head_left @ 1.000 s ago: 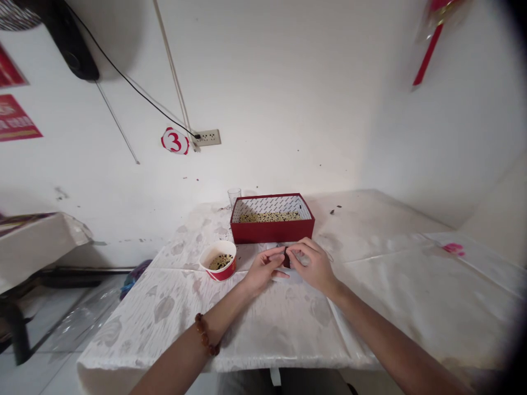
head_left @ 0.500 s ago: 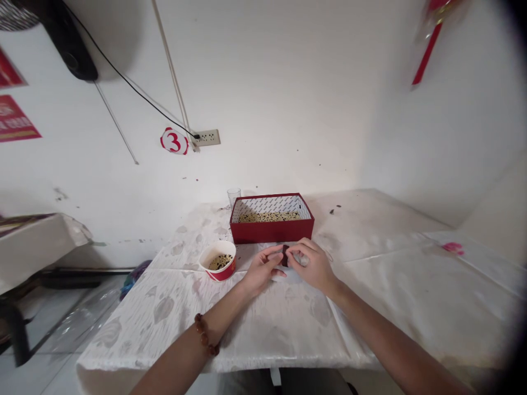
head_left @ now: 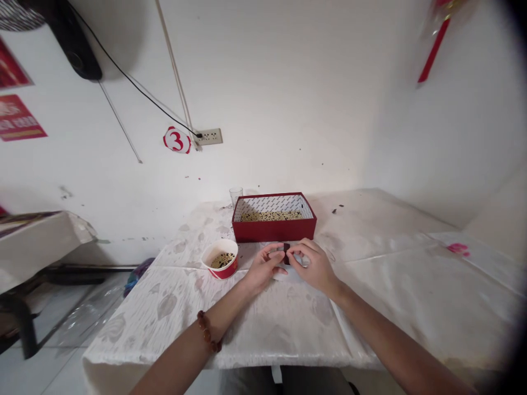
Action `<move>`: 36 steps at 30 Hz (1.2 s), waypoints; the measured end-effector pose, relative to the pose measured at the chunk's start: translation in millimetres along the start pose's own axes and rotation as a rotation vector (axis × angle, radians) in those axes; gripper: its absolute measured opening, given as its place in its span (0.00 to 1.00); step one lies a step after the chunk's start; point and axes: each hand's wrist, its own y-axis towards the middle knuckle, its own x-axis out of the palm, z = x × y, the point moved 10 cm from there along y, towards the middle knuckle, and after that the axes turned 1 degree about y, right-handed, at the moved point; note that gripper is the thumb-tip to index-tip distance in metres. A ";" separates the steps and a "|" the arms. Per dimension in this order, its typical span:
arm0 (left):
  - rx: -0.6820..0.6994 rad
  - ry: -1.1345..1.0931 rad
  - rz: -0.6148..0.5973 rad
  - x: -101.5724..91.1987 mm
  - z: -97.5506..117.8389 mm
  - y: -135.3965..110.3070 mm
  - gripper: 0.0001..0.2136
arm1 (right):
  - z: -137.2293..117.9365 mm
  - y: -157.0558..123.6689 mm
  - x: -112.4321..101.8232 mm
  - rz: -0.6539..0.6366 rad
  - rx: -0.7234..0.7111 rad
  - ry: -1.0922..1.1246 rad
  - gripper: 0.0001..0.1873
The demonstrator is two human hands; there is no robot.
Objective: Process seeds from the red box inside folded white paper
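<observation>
My left hand and my right hand meet over the white tablecloth, fingertips pinched together on a small dark object held between them. Something pale and flat lies under the hands; I cannot make out what it is. A beaded bracelet circles my left wrist. Just behind the hands stands a red box with a layer of mixed beans inside. Left of the hands sits a red-and-white paper bowl holding dark and light beans.
A small clear glass stands behind the box by the wall. A wall socket with a black cable and a round "3" sign are above. Another covered table is at the left. A pink scrap lies at far right.
The hands stay together on the small dark object with only slight finger shifts. The view has shifted slightly to the left.
</observation>
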 end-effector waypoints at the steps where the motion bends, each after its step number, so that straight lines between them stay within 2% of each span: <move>1: -0.001 -0.001 0.000 0.2 0.3 -0.2 0.26 | 0.9 0.0 -0.6 0.008 0.009 0.001 0.06; 14: 0.010 0.012 -0.010 2.3 5.2 -1.6 0.27 | 7.1 1.2 -3.0 0.042 0.061 0.036 0.06; 21: -0.025 0.025 -0.050 5.6 0.7 -2.6 0.26 | 9.7 0.3 -9.9 0.110 0.085 -0.010 0.06; 28: -0.013 -0.012 0.045 -4.8 0.9 -0.3 0.27 | 7.5 -1.2 -1.9 0.050 0.052 0.025 0.06; 36: -0.004 0.007 0.017 -2.9 0.9 -0.8 0.27 | 10.6 0.2 -2.1 0.038 0.097 0.059 0.05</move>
